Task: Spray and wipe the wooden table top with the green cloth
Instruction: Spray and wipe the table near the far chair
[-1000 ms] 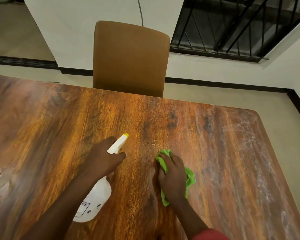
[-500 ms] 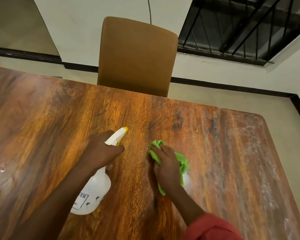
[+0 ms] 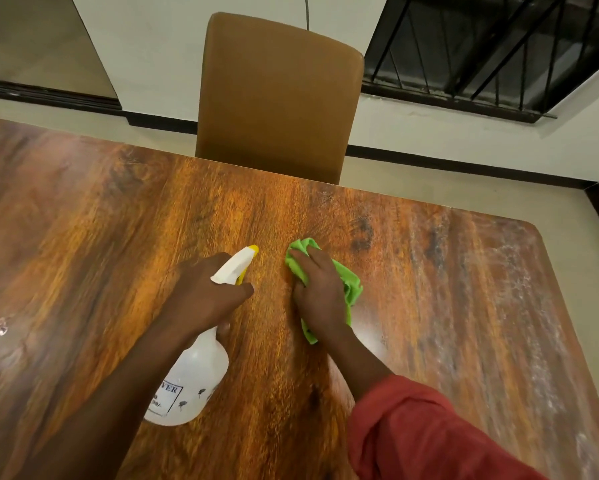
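We see left grip (image 3: pixel 208 296) clenched round neck of white plastic spray bottle with yellow nozzle (image 3: pixel 190 382), bottle tilted low over brown wooden desk (image 3: pixel 464 306). Right grip (image 3: pixel 320 296) lies flat, not clenched, pressing crumpled green cloth (image 3: pixel 350 285) on desk middle. Compared with one second ago, cloth is pushed forward, now level with nozzle; we judge wiping stroke is under way. Whitish film (image 3: pixel 519 282) at right not yet wiped
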A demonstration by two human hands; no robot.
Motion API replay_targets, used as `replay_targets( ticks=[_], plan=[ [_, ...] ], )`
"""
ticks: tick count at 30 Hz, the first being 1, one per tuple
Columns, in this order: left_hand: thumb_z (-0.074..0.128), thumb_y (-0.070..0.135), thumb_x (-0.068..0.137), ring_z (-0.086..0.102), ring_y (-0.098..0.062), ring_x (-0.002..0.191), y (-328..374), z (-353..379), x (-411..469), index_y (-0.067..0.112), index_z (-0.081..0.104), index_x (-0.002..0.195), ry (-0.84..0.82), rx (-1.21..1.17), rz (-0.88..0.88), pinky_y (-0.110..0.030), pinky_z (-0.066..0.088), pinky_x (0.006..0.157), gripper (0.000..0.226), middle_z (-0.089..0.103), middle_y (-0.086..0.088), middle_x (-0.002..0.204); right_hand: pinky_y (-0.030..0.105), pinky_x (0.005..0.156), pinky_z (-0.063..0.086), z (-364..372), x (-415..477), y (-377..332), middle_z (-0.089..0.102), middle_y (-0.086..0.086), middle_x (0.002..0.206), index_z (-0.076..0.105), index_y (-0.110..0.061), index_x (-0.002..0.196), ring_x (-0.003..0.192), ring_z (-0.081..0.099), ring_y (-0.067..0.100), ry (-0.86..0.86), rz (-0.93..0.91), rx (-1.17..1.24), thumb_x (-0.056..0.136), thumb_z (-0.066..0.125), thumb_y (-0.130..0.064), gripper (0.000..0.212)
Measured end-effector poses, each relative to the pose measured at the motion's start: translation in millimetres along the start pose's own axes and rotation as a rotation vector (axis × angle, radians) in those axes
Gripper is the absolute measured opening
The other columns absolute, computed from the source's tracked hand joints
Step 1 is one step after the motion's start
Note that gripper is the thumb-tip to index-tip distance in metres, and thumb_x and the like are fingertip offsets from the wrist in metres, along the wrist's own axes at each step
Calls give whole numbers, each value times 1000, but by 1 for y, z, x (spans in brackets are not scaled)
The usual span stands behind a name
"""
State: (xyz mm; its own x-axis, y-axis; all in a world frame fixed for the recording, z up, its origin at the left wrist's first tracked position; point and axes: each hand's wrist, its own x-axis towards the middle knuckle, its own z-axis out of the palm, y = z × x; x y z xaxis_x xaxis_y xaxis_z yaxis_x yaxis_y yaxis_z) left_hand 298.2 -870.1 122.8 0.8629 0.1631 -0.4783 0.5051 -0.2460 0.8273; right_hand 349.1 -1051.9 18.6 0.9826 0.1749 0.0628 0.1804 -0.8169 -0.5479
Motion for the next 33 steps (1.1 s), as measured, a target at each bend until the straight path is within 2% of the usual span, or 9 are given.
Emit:
replay_targets(
  ticks=[2,5,10,13,16,21,26,30,33],
  plan=[
    [71,13,83,49,-25,38,-1,2,3,19,61,112,-4,26,7,-32,44,49,31,57,-12,70,28,105,31,3,-12,-11,58,10,129,63,-15,124,121,50,26,-19,-72,7,78,50,-12,48],
    [70,14,83,50,-27,40,5,9,5,19,61,108,-2,63,14,-32,45,50,27,58,-11,69,32,97,46,0,-61,-16,60,5,124,65,-19,121,113,55,22,-78,-179,52,79,45,-19,47],
    [70,17,83,55,-28,47,23,11,18,14,63,106,26,128,74,-29,43,51,24,59,-9,71,35,102,41,-1,-79,-14,62,7,124,67,-20,117,118,54,24,-151,-336,4,73,49,-20,48],
    [70,17,83,55,-23,46,27,10,21,18,62,111,35,110,103,-28,42,49,29,59,-8,74,41,99,45,-4,-18,-6,60,10,128,66,-19,120,119,54,29,-96,-223,-12,76,51,-25,47],
    [71,17,83,53,-24,42,22,9,17,19,61,114,17,80,92,-29,42,49,33,57,-8,72,39,104,36,-15,21,13,56,11,133,63,-19,124,125,48,30,-15,-48,-28,78,49,-20,48],
    [72,18,84,51,-23,39,12,3,14,18,60,117,-1,75,80,-30,44,49,35,56,-12,70,41,109,32,-14,55,24,53,12,137,61,-17,128,130,42,28,65,52,-63,85,57,-10,43],
    [71,16,83,53,-24,39,12,-2,16,14,61,107,40,89,96,-29,43,48,26,58,-15,74,43,101,40,4,4,-11,57,11,132,61,-17,126,124,49,30,-52,-201,-59,83,51,-25,44],
    [72,20,83,56,-26,56,22,4,22,14,61,98,64,129,147,-33,44,56,19,60,-14,79,34,101,38,3,-29,-8,61,9,128,66,-17,120,121,52,26,-133,-358,-49,80,55,-24,42],
    [72,20,82,55,-26,60,28,9,26,11,60,92,68,130,159,-33,42,58,18,57,-13,75,39,100,41,-1,25,8,60,10,129,65,-17,122,121,53,28,-48,-260,-84,81,53,-17,42]
  ],
)
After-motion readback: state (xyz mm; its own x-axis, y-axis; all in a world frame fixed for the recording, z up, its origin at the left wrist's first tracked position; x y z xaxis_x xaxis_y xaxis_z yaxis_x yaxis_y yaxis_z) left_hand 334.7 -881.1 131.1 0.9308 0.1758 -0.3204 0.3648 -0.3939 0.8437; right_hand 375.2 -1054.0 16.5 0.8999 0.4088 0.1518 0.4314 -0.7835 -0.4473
